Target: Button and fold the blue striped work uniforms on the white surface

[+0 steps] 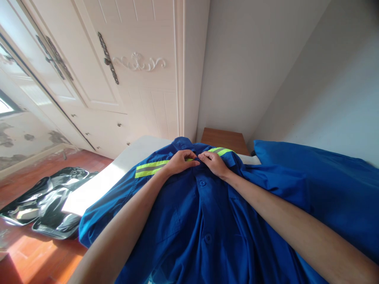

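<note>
A blue work shirt [183,213] with yellow-green and grey reflective bands is spread out before me, its collar at the far end. Buttons run down its front placket, two of them plainly visible below my hands. My left hand [182,161] is closed in a pinch on the upper placket, just right of the left reflective band. Close beside it, my right hand [213,162] also pinches the shirt front, near the right reflective band. The fingertips of both hands almost meet. Whatever button or fabric edge lies between them is too small to make out.
Under the shirt lies a white surface [115,177]. A blue pillow [334,173] rests at the right by the wall. Behind stands a brown wooden stand [225,138], beside a white wardrobe [142,79]. An open black suitcase [53,197] lies on the reddish floor.
</note>
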`<action>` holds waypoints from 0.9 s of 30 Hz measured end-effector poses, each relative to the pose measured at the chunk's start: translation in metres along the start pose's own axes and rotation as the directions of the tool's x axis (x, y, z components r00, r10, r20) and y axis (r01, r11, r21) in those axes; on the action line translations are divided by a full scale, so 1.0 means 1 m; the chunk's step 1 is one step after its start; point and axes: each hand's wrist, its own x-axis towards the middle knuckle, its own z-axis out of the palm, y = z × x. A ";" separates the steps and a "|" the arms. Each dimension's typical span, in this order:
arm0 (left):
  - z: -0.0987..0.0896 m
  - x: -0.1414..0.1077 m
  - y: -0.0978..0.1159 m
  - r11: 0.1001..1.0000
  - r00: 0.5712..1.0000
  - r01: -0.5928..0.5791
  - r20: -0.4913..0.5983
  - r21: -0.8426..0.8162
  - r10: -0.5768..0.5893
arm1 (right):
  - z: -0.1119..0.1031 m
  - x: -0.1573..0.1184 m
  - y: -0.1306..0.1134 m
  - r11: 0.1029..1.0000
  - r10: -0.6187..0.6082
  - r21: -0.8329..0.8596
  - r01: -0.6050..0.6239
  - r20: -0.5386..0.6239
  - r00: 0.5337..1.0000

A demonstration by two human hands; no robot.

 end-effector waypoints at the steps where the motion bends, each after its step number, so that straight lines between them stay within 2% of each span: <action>1: 0.000 0.001 -0.002 1.000 1.000 -0.011 0.002 0.001 0.011 | 0.000 0.000 0.000 1.000 0.005 0.002 -0.005 -0.004 1.000; 7: 0.000 0.000 -0.003 0.999 0.999 -0.029 -0.033 0.039 0.031 | -0.001 0.001 0.000 1.000 0.007 0.006 -0.007 0.008 1.000; 12: -0.004 -0.001 0.001 1.000 0.998 0.010 -0.065 -0.003 -0.010 | -0.002 0.000 -0.003 1.000 -0.004 0.013 0.003 0.028 1.000; 14: -0.008 -0.002 -0.001 0.999 0.995 0.013 -0.102 0.037 -0.010 | -0.004 0.000 -0.007 0.999 -0.032 -0.036 0.035 0.087 0.996; 16: -0.012 -0.002 -0.005 0.989 0.988 0.002 -0.150 0.150 0.021 | -0.010 0.002 -0.014 0.990 -0.044 -0.123 0.068 0.191 0.981; 20: -0.020 -0.002 -0.011 0.901 0.971 0.044 -0.230 0.432 0.064 | -0.027 0.010 -0.030 0.941 0.049 -0.328 0.083 0.375 0.926; 22: -0.022 -0.002 -0.014 0.866 0.965 0.104 -0.260 0.489 0.030 | -0.033 0.013 -0.032 0.904 0.093 -0.422 0.069 0.353 0.931; 24: -0.022 -0.002 -0.015 0.856 0.963 0.135 -0.271 0.499 0.007 | -0.034 0.014 -0.028 0.880 0.075 -0.470 0.072 0.288 0.955; 27: -0.020 -0.003 -0.016 0.864 0.980 0.032 -0.185 0.503 0.071 | -0.028 0.011 -0.014 0.879 0.007 -0.458 0.133 0.292 0.957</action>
